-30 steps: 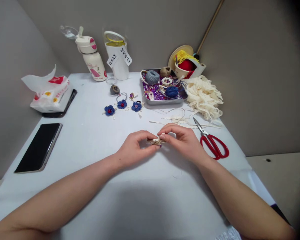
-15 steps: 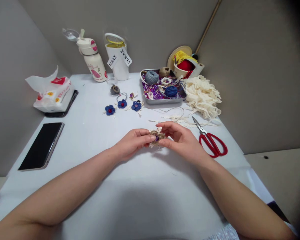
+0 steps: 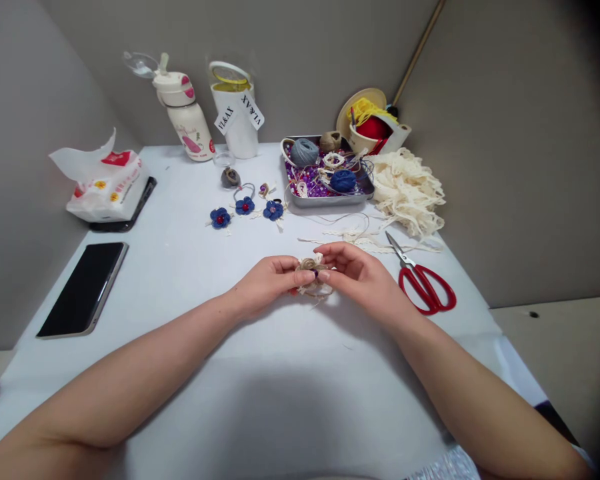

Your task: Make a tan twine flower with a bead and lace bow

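My left hand (image 3: 267,284) and my right hand (image 3: 360,277) meet at the middle of the white table (image 3: 180,280). Between their fingertips they pinch a small flower of jute twine and cream lace (image 3: 314,277). A purple bead (image 3: 316,273) at its centre is partly hidden by my fingers. Loose lace ends hang below the flower. The red-handled scissors (image 3: 425,290) lie open to the right of my right hand, not touching it.
A metal tray (image 3: 325,202) holds beads and yarn balls. Three blue flowers (image 3: 245,206) lie before it, with a cream lace heap (image 3: 407,193) to its right. A phone (image 3: 83,290), tissue pack (image 3: 111,190), bottle (image 3: 190,130) and cup (image 3: 235,127) stand farther left.
The flower has turned in my fingers, bringing the twine coil upward and partly covering the purple bead. My hands stay close together, and the view has shifted slightly.
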`<state>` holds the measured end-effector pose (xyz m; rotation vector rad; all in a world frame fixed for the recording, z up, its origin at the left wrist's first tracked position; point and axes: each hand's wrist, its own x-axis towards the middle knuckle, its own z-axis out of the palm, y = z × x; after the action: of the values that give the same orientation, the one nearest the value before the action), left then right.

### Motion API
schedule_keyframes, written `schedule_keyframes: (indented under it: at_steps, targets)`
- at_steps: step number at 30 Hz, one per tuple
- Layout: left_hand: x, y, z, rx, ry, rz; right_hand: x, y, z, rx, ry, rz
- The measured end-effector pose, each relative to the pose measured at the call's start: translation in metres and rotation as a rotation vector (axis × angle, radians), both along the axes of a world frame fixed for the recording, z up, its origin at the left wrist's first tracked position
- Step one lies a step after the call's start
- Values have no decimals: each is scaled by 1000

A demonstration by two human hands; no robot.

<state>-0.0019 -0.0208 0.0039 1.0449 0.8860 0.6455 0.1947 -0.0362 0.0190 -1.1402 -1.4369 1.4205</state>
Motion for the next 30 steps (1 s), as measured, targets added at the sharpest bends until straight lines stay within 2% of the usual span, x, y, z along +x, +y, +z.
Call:
schedule_keyframes:
  at_steps: [10,16,23,26,30]
  targets:
    - [-2,4,6,-160,-127,46,2,3,-4,-86,49,13]
    - [-6,7,3,-189,-143,64,7,5,-9,-118,63,41]
    - [-6,8,-3,-181,-172,66,6,5,-12,-119,144,-31]
    - [-6,8,1,-172,-202,102,5,6,-14,-96,109,-68]
    - [-7,10,6,-145,-276,212,6,9,-20,-42,38,-101]
